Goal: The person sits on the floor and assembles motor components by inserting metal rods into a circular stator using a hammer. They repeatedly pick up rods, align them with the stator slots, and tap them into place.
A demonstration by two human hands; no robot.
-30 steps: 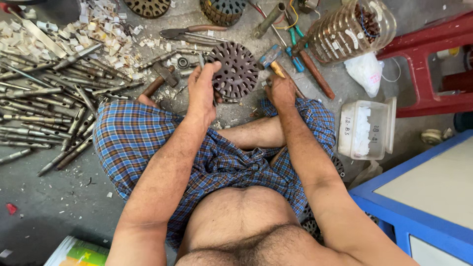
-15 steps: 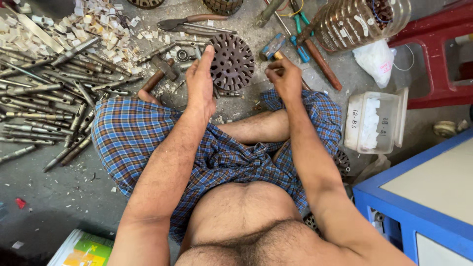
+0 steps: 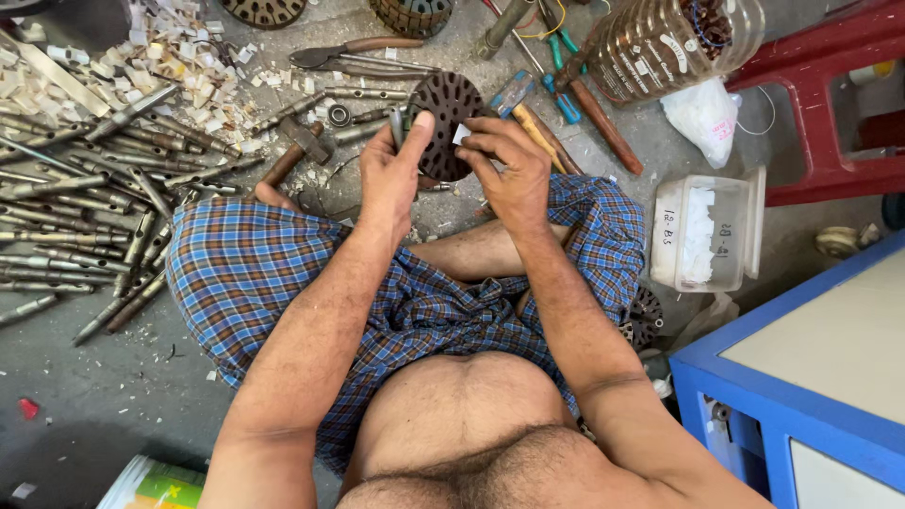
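Note:
A round dark slotted metal core (image 3: 447, 115), like a motor armature stack, is lifted in front of me above my crossed legs in blue checked cloth. My left hand (image 3: 396, 174) grips its left edge with thumb and fingers. My right hand (image 3: 511, 168) holds its right side, fingertips pinching a small white piece at the rim. The lower part of the core is hidden behind both hands.
Many steel shafts (image 3: 75, 217) and white scraps (image 3: 179, 57) lie on the floor at left. A hammer (image 3: 294, 151), pliers (image 3: 349, 52), screwdrivers (image 3: 566, 94), a plastic bottle (image 3: 660, 42), a clear box (image 3: 707, 231), a red stool (image 3: 830, 104) and a blue cabinet (image 3: 801, 396) surround me.
Both hands have closed in on the slotted core and lifted it off the floor towards me; the right hand now pinches at its rim.

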